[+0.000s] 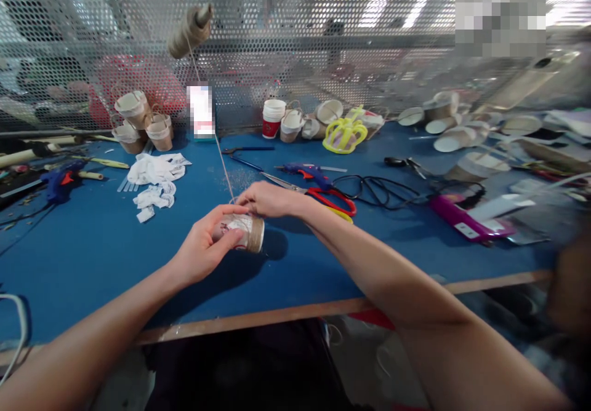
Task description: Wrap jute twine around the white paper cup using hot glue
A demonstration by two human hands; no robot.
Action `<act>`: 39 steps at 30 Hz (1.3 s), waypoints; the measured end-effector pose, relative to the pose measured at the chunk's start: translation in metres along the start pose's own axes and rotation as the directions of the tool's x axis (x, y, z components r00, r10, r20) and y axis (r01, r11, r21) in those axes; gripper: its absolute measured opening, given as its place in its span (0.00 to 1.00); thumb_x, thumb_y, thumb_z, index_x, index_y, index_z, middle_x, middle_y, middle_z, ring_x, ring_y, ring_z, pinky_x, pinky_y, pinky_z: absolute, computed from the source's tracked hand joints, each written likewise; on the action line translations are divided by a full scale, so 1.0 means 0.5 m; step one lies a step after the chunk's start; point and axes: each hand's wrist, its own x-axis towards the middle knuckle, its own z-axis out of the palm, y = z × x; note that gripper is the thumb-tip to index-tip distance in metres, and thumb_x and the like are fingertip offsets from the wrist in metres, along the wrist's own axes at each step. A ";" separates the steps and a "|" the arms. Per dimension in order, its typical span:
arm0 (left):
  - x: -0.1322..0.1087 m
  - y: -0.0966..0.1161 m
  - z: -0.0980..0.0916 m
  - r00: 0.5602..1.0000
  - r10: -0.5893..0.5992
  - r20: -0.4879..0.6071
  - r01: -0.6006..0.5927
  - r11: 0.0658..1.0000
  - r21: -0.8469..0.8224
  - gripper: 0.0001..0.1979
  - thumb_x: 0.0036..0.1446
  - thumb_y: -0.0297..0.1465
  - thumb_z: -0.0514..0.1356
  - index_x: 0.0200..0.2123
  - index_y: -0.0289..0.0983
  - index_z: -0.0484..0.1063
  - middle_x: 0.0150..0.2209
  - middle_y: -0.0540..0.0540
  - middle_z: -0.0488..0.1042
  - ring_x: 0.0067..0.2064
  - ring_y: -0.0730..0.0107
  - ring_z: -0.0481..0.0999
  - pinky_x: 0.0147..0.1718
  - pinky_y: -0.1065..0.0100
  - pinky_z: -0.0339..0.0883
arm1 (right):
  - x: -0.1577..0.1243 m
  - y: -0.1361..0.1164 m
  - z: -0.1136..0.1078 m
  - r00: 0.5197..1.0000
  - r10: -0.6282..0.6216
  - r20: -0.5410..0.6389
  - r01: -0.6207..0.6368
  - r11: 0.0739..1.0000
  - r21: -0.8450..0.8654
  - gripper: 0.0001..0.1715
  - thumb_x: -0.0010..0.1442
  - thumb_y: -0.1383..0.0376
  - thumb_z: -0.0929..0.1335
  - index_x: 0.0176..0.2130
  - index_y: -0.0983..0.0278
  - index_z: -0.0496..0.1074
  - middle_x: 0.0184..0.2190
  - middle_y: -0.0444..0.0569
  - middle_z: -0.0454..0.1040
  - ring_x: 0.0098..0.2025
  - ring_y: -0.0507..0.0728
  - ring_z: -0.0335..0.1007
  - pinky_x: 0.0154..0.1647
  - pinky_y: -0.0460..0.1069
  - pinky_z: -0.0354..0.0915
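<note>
A paper cup (255, 234) lies on its side above the blue table, with brown twine wound round it near its rim. My left hand (207, 242) is wrapped round the cup's base end, thumb in front and fingers behind. At the cup's far side, my right hand (263, 200) has its fingers pinched together by the twine strand (223, 163). That strand runs up to a twine spool (189, 32) on the mesh panel. What lies between the right fingertips is too small to make out.
Scissors (330, 200), a blue glue gun (307, 172) and a black cable lie right of the hands. White paper scraps (157, 170) are at left. Twine-handled cups (159, 131) stand at the back. A purple power strip (468, 217) sits at right on the blue table (286, 282).
</note>
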 end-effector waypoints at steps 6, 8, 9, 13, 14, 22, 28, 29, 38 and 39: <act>0.001 0.006 -0.001 1.000 0.012 0.011 -0.011 0.997 -0.079 0.18 0.54 0.33 0.57 0.48 0.35 0.63 0.33 0.48 0.71 0.28 0.75 0.68 0.28 0.74 0.65 | -0.037 0.008 0.017 0.991 0.050 0.122 -0.046 0.998 -0.036 0.17 0.47 0.79 0.61 0.33 0.68 0.75 0.18 0.42 0.69 0.19 0.47 0.61 0.21 0.43 0.56; 0.001 0.004 0.000 1.000 0.010 0.012 -0.009 0.996 -0.086 0.19 0.55 0.33 0.57 0.50 0.35 0.62 0.32 0.48 0.71 0.29 0.75 0.68 0.28 0.74 0.66 | -0.039 0.016 0.017 0.990 0.122 -0.071 -0.117 0.990 0.074 0.20 0.54 0.75 0.60 0.45 0.69 0.70 0.23 0.46 0.73 0.20 0.47 0.61 0.21 0.43 0.58; 0.000 0.003 0.000 1.000 0.009 0.009 -0.009 0.996 -0.085 0.19 0.55 0.33 0.57 0.50 0.35 0.61 0.32 0.48 0.70 0.28 0.75 0.68 0.28 0.74 0.66 | -0.040 0.021 0.016 0.964 0.182 -0.193 -0.153 0.976 0.154 0.21 0.57 0.72 0.59 0.51 0.70 0.66 0.27 0.48 0.74 0.20 0.48 0.62 0.21 0.44 0.59; -0.002 0.001 0.000 0.999 0.021 -0.028 -0.022 0.999 -0.034 0.20 0.56 0.32 0.56 0.51 0.35 0.60 0.31 0.49 0.69 0.27 0.76 0.67 0.28 0.74 0.65 | -0.055 0.020 0.011 0.752 0.274 -0.599 -0.188 0.961 0.203 0.21 0.57 0.62 0.63 0.49 0.70 0.66 0.38 0.56 0.73 0.28 0.52 0.68 0.28 0.49 0.64; -0.002 0.000 0.000 0.999 0.027 -0.039 -0.027 1.000 -0.010 0.20 0.56 0.32 0.56 0.51 0.35 0.60 0.31 0.49 0.69 0.28 0.76 0.67 0.28 0.74 0.64 | -0.063 0.012 0.012 0.739 0.218 -0.637 -0.161 0.976 0.148 0.17 0.57 0.60 0.64 0.43 0.69 0.70 0.38 0.55 0.73 0.31 0.53 0.69 0.32 0.49 0.64; -0.002 -0.008 0.003 0.997 0.076 -0.002 -0.075 0.990 0.120 0.21 0.57 0.32 0.55 0.53 0.35 0.57 0.44 0.42 0.70 0.39 0.68 0.71 0.38 0.68 0.64 | -0.094 -0.055 0.050 0.939 -0.009 -0.344 0.129 0.936 0.326 0.08 0.53 0.63 0.68 0.33 0.67 0.70 0.34 0.49 0.74 0.36 0.52 0.68 0.39 0.49 0.62; -0.001 -0.005 0.002 0.999 0.037 -0.029 -0.034 0.996 0.082 0.22 0.55 0.31 0.57 0.53 0.36 0.58 0.33 0.48 0.69 0.29 0.73 0.68 0.29 0.72 0.64 | -0.088 -0.027 0.066 0.913 0.102 -0.395 0.170 0.785 0.595 0.08 0.51 0.63 0.68 0.30 0.66 0.69 0.29 0.46 0.71 0.32 0.51 0.67 0.35 0.48 0.63; -0.001 -0.004 0.002 0.999 0.022 -0.031 -0.020 0.999 0.050 0.22 0.56 0.31 0.57 0.53 0.36 0.58 0.32 0.49 0.68 0.28 0.74 0.67 0.28 0.72 0.64 | -0.090 -0.024 0.067 0.904 0.114 -0.411 0.174 0.780 0.600 0.08 0.51 0.62 0.68 0.30 0.66 0.69 0.29 0.45 0.71 0.31 0.50 0.66 0.35 0.48 0.63; -0.002 -0.003 0.004 1.000 -0.003 -0.012 0.003 1.000 -0.025 0.23 0.56 0.32 0.57 0.54 0.37 0.57 0.30 0.50 0.67 0.28 0.76 0.65 0.28 0.74 0.63 | -0.107 -0.034 0.069 0.863 0.081 -0.499 0.235 0.809 0.539 0.09 0.51 0.62 0.69 0.28 0.66 0.68 0.28 0.45 0.71 0.31 0.50 0.66 0.35 0.48 0.62; -0.003 -0.003 0.004 1.000 -0.004 -0.009 0.004 1.000 -0.027 0.23 0.56 0.32 0.57 0.54 0.37 0.56 0.31 0.50 0.67 0.28 0.75 0.65 0.29 0.73 0.63 | -0.108 -0.034 0.069 0.861 0.078 -0.503 0.236 0.815 0.530 0.09 0.51 0.61 0.68 0.28 0.66 0.68 0.28 0.45 0.71 0.31 0.50 0.66 0.35 0.48 0.62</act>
